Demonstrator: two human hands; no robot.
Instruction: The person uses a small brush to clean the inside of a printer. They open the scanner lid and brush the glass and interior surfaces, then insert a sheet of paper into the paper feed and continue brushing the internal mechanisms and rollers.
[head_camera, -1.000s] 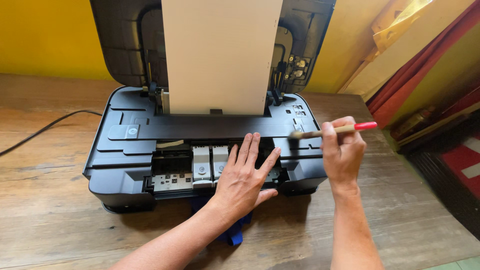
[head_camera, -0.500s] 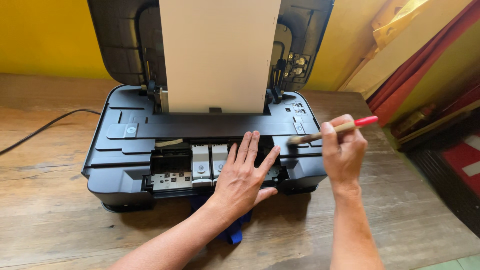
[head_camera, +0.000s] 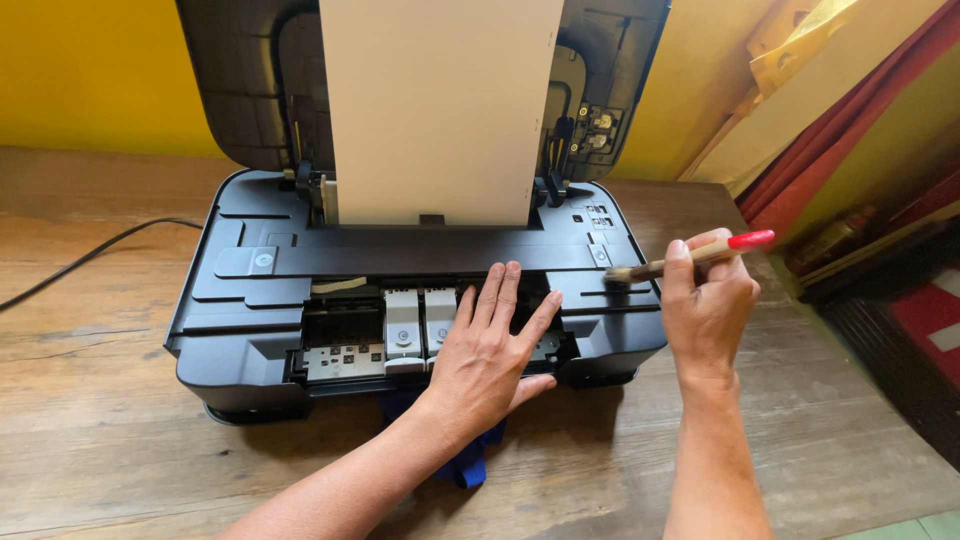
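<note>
The right hand (head_camera: 706, 305) grips a red-tipped brush (head_camera: 690, 256), its bristles on the printer's (head_camera: 250, 300) right top. The left hand (head_camera: 487, 350) lies flat, fingers spread, over the open cartridge bay (head_camera: 400, 330) at the table's (head_camera: 90, 440) middle.

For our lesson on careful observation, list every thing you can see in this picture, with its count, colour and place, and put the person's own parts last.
printer: one, black, middle of the table, front open
paper sheet: one, white, upright in the rear tray
cartridges: two, grey, in the open front
cable: one, black, left of the printer
cloth: one, blue, under the printer's front edge
table: one, brown wood
wall: yellow, behind
brush: one, wooden with red tip, on the printer's right top
left hand: flat on the open front
right hand: holding the brush
</note>
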